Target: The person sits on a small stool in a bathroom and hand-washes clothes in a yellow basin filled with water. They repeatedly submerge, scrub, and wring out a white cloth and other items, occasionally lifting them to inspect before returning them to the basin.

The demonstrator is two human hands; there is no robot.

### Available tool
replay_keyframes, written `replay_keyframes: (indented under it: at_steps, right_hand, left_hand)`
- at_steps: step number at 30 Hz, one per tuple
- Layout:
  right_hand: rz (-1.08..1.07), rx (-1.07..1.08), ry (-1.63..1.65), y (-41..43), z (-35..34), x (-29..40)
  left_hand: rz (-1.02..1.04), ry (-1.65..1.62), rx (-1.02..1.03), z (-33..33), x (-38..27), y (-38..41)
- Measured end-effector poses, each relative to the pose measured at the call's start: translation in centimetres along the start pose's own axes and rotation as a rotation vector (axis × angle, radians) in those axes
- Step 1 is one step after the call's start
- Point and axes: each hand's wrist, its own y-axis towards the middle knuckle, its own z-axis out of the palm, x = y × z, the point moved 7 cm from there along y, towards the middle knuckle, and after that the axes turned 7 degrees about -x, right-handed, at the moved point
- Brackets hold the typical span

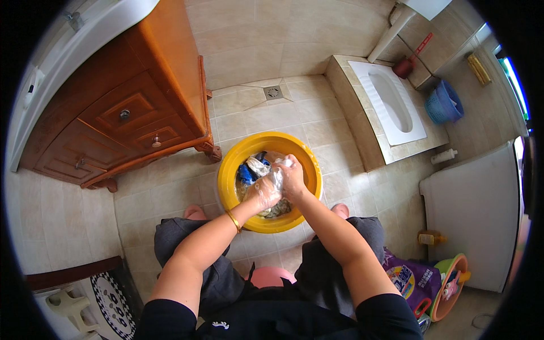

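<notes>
A round yellow plastic basin stands on the tiled floor between my feet, with soapy water and wet clothes inside. Over the basin, my left hand and my right hand are closed together on a wet white cloth. Suds cover both hands. Left of them in the basin lie a blue cloth and a whitish cloth. Another wet garment, pale and patterned, shows partly below my wrists. My fingers hide much of the white cloth.
A wooden vanity cabinet stands at the left. A raised squat toilet, a blue plastic basket and a white appliance are at the right. A purple detergent bag lies near my right leg. A floor drain is ahead.
</notes>
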Motion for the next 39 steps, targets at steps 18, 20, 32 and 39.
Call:
replay_keyframes:
  at_steps: [18, 20, 32, 39]
  right_hand:
    - [0.283, 0.388, 0.450, -1.2, -0.5, 6.8]
    - [0.246, 0.489, 0.448, -1.7, 0.0, 7.6]
    - [0.163, 0.616, 0.557, -1.4, -0.6, 8.0]
    - [0.269, 0.483, 0.511, -2.9, 0.6, 9.9]
  left_hand:
    - [-0.122, -1.318, 0.271, -8.6, -3.7, -1.8]
    - [-0.125, -1.466, 0.236, -10.2, -2.0, -2.0]
    - [0.061, -1.792, 0.179, -12.4, -3.9, -2.3]
    - [0.036, -1.729, 0.107, -12.5, -3.6, -1.9]
